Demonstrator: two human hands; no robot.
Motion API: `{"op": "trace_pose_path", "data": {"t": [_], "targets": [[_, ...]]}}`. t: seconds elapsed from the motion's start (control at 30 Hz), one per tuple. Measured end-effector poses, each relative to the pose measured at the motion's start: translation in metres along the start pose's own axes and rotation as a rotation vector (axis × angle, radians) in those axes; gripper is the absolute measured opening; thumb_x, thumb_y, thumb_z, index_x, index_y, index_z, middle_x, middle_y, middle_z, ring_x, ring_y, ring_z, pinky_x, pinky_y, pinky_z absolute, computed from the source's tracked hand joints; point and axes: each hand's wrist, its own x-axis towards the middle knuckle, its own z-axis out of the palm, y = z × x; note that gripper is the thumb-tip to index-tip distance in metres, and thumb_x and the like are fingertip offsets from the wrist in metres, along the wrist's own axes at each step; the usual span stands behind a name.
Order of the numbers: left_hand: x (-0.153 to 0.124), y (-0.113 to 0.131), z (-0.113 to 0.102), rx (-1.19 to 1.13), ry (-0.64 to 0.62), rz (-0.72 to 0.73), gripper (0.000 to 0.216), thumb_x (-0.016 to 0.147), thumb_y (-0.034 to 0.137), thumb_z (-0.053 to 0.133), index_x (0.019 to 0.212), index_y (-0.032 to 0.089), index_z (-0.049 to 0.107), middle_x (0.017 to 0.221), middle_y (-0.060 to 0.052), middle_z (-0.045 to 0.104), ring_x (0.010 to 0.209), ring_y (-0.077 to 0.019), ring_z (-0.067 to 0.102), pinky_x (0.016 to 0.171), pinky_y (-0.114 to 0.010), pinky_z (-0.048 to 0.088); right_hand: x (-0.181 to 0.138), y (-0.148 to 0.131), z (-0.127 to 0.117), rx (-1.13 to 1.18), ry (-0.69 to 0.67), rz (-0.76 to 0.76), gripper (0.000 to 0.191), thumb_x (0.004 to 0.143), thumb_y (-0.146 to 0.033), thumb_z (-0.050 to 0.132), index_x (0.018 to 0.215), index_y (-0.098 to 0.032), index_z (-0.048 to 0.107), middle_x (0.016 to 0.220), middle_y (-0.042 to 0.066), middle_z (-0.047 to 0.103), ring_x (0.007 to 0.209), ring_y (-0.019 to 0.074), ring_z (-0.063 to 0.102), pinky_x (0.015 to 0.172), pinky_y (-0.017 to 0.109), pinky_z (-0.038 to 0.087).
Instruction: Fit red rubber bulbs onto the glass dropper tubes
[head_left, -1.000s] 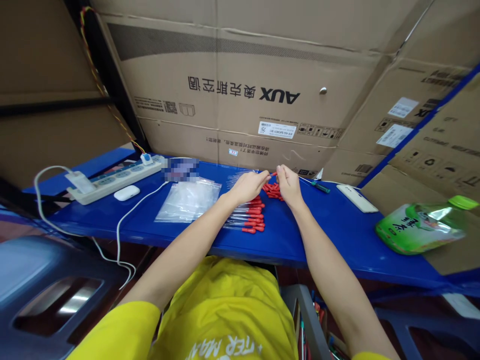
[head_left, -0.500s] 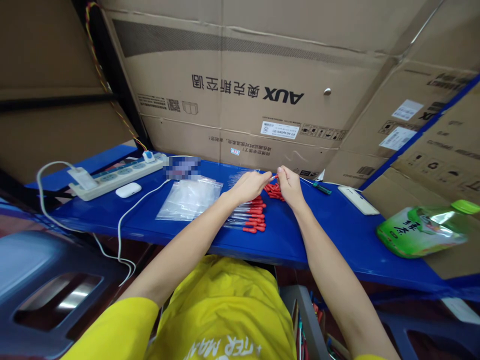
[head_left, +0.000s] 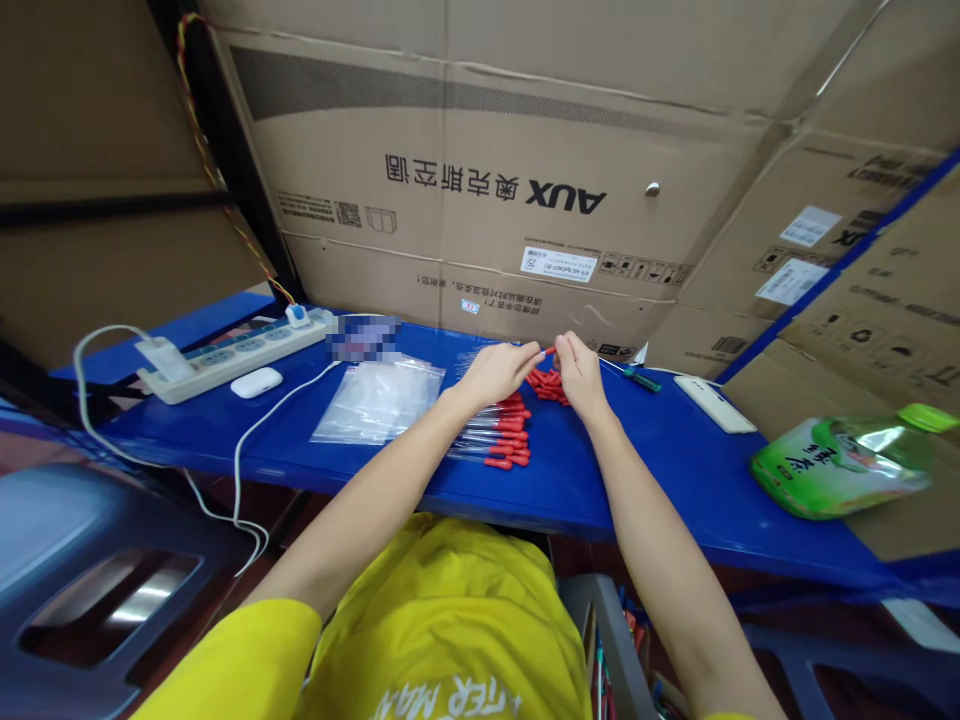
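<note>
Over the far side of the blue table (head_left: 645, 470), my left hand (head_left: 499, 370) and my right hand (head_left: 577, 372) meet fingertip to fingertip. Together they pinch a small red-capped piece (head_left: 549, 350). Beneath the hands lies a loose heap of red caps (head_left: 547, 384). Closer to me, below my left wrist, a row of clear tubes with red caps (head_left: 501, 434) lies side by side on the table.
Clear plastic bags (head_left: 379, 398) lie left of the tubes. Further left are a power strip (head_left: 232, 350), a white earbud case (head_left: 256, 382) and a white cable (head_left: 247, 450). A screwdriver (head_left: 637, 377), a white phone (head_left: 714, 403) and a green bottle (head_left: 844, 460) lie right. Cardboard boxes (head_left: 480, 190) wall the back.
Both hands stay pinched together at the same spot; only the fingers shift slightly around the small red piece.
</note>
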Motion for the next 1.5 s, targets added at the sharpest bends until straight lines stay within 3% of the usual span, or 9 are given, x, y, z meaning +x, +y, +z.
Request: {"op": "trace_pose_path", "data": {"t": [0.2,0.37,0.47,0.6,0.73,0.9,1.0,1.27,1.5], "targets": [[-0.001,-0.022,-0.020,-0.069,-0.063,0.013,0.044,0.109,0.053,0.044,0.101,0.023,0.075,0.093,-0.007,0.078,0.087,-0.0229,0.071,0.077,-0.028,0.045,0.002,0.000,0.007,0.101,-0.086,-0.001,0.032,0.097,-0.054,0.061,0.095,-0.022,0.064,0.083,0.001,0.067,0.074,0.0180,0.061,0.073,0.031,0.046],[-0.002,-0.040,-0.033,-0.122,0.184,-0.206,0.061,0.114,0.049,0.022,0.111,0.020,0.076,0.115,-0.011,0.080,0.111,-0.0243,0.072,0.105,-0.035,0.047,-0.003,-0.009,0.016,0.162,-0.251,0.016,0.024,0.089,-0.044,0.069,0.097,-0.022,0.067,0.093,0.004,0.075,0.081,0.0195,0.067,0.073,0.030,0.048],[-0.002,-0.048,-0.030,-0.062,0.302,-0.390,0.058,0.114,0.051,0.022,0.133,0.023,0.069,0.123,-0.011,0.078,0.126,-0.0280,0.067,0.127,-0.057,0.026,-0.008,-0.015,0.022,0.081,-0.372,-0.049,0.013,0.088,-0.035,0.070,0.091,-0.022,0.071,0.089,0.003,0.074,0.080,0.0197,0.064,0.076,0.032,0.048],[-0.002,-0.054,-0.022,-0.098,0.369,-0.507,0.056,0.111,0.059,0.025,0.144,0.038,0.065,0.164,-0.006,0.052,0.164,-0.0349,0.024,0.128,-0.072,0.010,-0.013,-0.018,0.028,-0.077,-0.441,-0.120,0.003,0.086,-0.025,0.072,0.087,-0.023,0.073,0.087,0.003,0.070,0.083,0.0203,0.061,0.082,0.033,0.047],[0.001,-0.054,-0.019,-0.115,0.440,-0.500,0.054,0.108,0.060,0.037,0.144,0.035,0.068,0.163,-0.009,0.052,0.168,-0.0345,0.000,0.128,-0.073,0.009,-0.013,-0.016,0.029,-0.158,-0.456,-0.123,0.003,0.087,-0.026,0.073,0.088,-0.023,0.073,0.087,0.003,0.068,0.085,0.0212,0.059,0.083,0.033,0.046],[0.003,-0.049,-0.017,-0.123,0.417,-0.428,0.061,0.111,0.052,0.033,0.088,0.025,0.082,0.128,-0.010,0.077,0.157,-0.0354,0.038,0.129,-0.072,-0.006,-0.010,-0.010,0.030,-0.170,-0.380,-0.118,0.008,0.094,-0.028,0.067,0.091,-0.024,0.072,0.087,0.004,0.070,0.087,0.0228,0.060,0.082,0.034,0.046],[0.003,-0.052,-0.014,-0.193,0.405,-0.445,0.071,0.113,0.046,0.024,0.072,0.022,0.076,0.082,-0.005,0.080,0.113,-0.0272,0.072,0.132,-0.066,0.000,-0.008,-0.003,0.031,-0.191,-0.297,-0.088,0.014,0.100,-0.033,0.062,0.094,-0.025,0.071,0.091,0.005,0.074,0.087,0.0241,0.062,0.082,0.036,0.046],[0.004,-0.065,-0.008,-0.352,0.508,-0.431,0.062,0.113,0.049,0.029,0.093,0.017,0.079,0.058,-0.002,0.067,0.074,-0.0204,0.075,0.102,-0.036,0.053,-0.003,0.012,0.028,-0.244,-0.178,-0.017,0.024,0.107,-0.037,0.048,0.106,-0.026,0.069,0.092,0.006,0.077,0.093,0.0274,0.066,0.087,0.038,0.047],[0.004,-0.067,0.000,-0.514,0.505,-0.349,0.047,0.113,0.047,0.030,0.130,0.014,0.060,0.063,0.001,0.065,0.078,-0.0179,0.077,0.081,-0.027,0.056,0.000,0.020,0.030,-0.425,-0.196,-0.061,0.028,0.105,-0.031,0.052,0.126,-0.024,0.070,0.105,0.012,0.077,0.104,0.0320,0.064,0.092,0.042,0.047]]}}
